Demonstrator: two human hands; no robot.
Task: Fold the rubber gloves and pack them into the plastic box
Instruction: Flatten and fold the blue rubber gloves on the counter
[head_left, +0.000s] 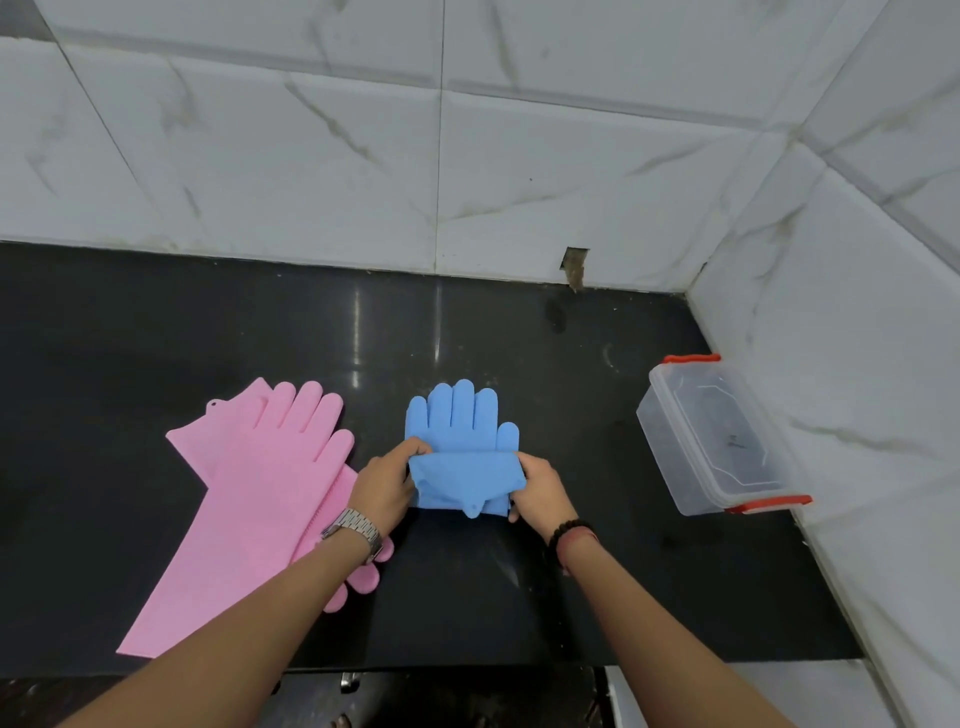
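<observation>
Blue gloves at desk centre, cuff end folded up over palm, fingers pointing 12 o'clock. Left hand grip closed, pinching fold's left edge; right hand grip closed, pinching right edge. Pink gloves lie flat at 9 o'clock, overlapped. Plastic box, red latches, lid on, at 3 o'clock by wall.

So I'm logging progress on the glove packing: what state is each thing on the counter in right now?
Blue rubber gloves: cuff end folded over the palm, fingers flat on the counter.
Pink rubber gloves: unfolded, lying flat, overlapping each other.
Clear plastic box with orange clips: lid on, untouched, nothing visible inside.
Left hand: gripping the fold's left edge.
Right hand: gripping the fold's right edge.
</observation>
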